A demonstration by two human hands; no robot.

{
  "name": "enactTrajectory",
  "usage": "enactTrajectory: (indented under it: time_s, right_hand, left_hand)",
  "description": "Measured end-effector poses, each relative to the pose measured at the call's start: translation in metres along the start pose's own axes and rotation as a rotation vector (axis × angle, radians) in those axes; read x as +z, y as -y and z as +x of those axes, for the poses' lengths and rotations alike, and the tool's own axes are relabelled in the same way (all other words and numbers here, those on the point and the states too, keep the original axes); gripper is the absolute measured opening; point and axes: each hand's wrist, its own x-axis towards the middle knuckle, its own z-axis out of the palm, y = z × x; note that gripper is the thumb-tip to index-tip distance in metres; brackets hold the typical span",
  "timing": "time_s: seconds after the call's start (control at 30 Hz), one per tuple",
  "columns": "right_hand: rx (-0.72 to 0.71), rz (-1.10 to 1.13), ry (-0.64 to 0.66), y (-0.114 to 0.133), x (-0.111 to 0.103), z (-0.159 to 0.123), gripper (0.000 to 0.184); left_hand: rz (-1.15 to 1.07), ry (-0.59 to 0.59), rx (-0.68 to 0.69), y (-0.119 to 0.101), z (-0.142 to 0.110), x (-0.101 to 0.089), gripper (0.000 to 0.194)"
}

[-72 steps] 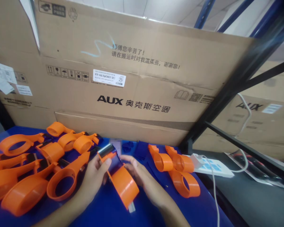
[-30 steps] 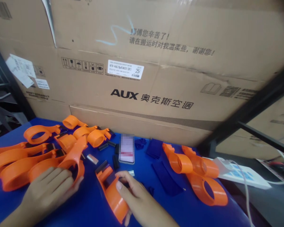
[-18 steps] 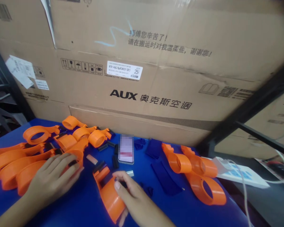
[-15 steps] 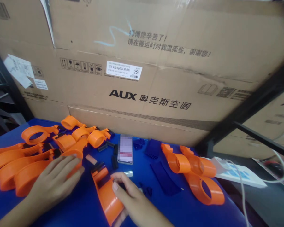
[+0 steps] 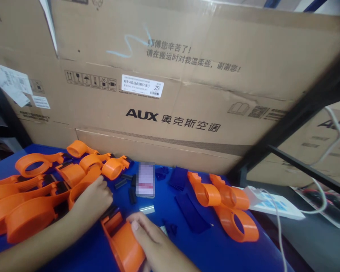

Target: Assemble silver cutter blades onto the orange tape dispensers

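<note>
An orange plastic tape dispenser point(image 5: 127, 245) lies tilted in my right hand point(image 5: 155, 240), the thumb on its near side and the fingers around the curved body. My left hand point(image 5: 98, 198) is closed and low over the table, just left of that dispenser's black end. Its fingertips are turned down, and whatever they pinch is hidden. Beneath and behind the left wrist are several more orange tape dispensers point(image 5: 31, 217), some with black end pieces. A small silvery strip point(image 5: 146, 209) rests beyond my right hand, and short black pieces point(image 5: 120, 184) lie farther back.
A phone point(image 5: 145, 185) lies at the table's middle. Dark blue flat pieces point(image 5: 191, 213) sit right of it, then more orange dispensers point(image 5: 238, 224). A white power strip point(image 5: 280, 207) with cables is at the right. A large cardboard box point(image 5: 187, 94) and black frame point(image 5: 283, 113) stand behind.
My left hand has moved right, off the orange dispensers, and its spread fingers have closed where a small brownish piece lay. My right hand keeps the dispenser. The view has shifted slightly.
</note>
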Motion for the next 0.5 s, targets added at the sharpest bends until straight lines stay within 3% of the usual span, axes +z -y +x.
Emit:
enactTrajectory:
  time_s: [0.27, 0.5]
  right_hand:
    - [-0.008, 0.067, -0.106, -0.01, 0.008, 0.004, 0.047]
    - [-0.054, 0.172, -0.012, -0.015, 0.004, 0.002, 0.051]
  left_hand:
    - [-0.068, -0.05, 0.05, 0.001, -0.002, -0.003, 0.019]
    - [-0.119, -0.031, 0.054, 0.016, -0.017, 0.005, 0.019]
